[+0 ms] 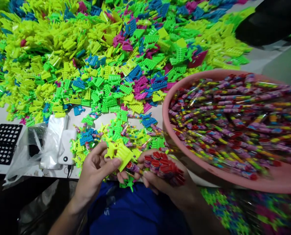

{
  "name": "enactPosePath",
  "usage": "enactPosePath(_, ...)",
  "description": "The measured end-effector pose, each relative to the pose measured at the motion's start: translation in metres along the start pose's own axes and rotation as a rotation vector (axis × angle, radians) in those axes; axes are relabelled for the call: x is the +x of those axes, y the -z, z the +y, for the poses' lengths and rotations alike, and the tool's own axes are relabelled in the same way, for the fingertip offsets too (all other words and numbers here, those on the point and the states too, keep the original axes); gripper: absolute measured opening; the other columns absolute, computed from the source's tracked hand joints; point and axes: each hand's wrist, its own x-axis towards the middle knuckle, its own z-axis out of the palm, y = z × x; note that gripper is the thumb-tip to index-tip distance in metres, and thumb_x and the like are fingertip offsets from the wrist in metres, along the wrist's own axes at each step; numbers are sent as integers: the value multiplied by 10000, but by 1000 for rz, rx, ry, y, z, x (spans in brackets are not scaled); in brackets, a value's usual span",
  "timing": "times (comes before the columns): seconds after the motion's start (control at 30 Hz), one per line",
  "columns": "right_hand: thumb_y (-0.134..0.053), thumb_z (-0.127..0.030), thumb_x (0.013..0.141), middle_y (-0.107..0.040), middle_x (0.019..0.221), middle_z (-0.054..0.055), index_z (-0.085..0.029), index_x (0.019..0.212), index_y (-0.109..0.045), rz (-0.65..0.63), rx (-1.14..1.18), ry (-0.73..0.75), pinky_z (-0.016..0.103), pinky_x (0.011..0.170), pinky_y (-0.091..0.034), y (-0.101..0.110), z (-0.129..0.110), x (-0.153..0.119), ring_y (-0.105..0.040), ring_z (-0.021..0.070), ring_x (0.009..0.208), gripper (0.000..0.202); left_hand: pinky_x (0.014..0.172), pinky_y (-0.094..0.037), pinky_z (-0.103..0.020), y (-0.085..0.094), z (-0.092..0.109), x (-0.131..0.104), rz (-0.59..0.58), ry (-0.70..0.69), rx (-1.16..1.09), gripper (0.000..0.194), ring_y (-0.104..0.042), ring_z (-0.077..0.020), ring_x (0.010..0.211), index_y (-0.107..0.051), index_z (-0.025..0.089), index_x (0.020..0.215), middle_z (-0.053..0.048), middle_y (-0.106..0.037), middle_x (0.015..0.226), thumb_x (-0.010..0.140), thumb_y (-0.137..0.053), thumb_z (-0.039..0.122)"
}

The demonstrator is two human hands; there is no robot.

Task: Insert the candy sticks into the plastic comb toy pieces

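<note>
My left hand pinches a yellow plastic toy piece with a ribbed panel and a small figure on its side. My right hand is wrapped round a bunch of small tubes with red ends. Between the two hands, one purple-labelled tube points toward the yellow piece; whether they touch I cannot tell. A green plastic piece shows just below the hands. Behind them lies a loose heap of yellow, green and blue pieces mixed with a few tubes.
A pink basin full of wrapped colourful tubes stands at the right. A large pile of plastic pieces covers the table's far part. At the left are a white device with a cable, clear plastic bags and a black perforated tray.
</note>
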Motion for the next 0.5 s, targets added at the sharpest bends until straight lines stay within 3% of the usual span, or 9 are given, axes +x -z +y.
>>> enactPosePath(0.13, -1040, -559, 709, -759, 668, 15, -207, 995, -805, -125, 194, -210, 235, 441, -394, 3, -7, 6, -585, 147, 509, 511, 446, -564, -189, 2, 3, -1, -57, 42, 32, 460, -781, -172, 529, -695, 196, 1031, -15, -801, 786, 853, -1009, 480)
enactPosePath(0.27, -1029, -593, 704, -757, 639, 19, -207, 938, -824, -241, 213, -265, 233, 444, -333, 10, -6, 13, -547, 134, 487, 496, 448, -573, -233, 3, 4, -4, 57, 17, 149, 562, -744, -182, 514, -732, 217, 1156, 10, -762, 704, 784, -1044, 503)
enactPosePath(0.4, -1043, -631, 676, -759, 669, 7, -217, 1019, -810, -281, 199, -291, 237, 473, -362, 13, -2, 18, -574, 143, 514, 586, 486, -581, -243, 2, -2, -11, 113, -29, 262, 529, -697, -164, 526, -782, 245, 1189, 21, -721, 660, 794, -1026, 499)
enactPosePath(0.5, -1054, -651, 657, -777, 761, 4, -237, 1037, -806, -233, 99, -197, 288, 582, -532, 7, 3, 18, -666, 184, 631, 614, 545, -645, -289, -1, -3, -17, 178, -100, 310, 478, -718, -180, 586, -803, 262, 1158, -15, -772, 800, 787, -1026, 464)
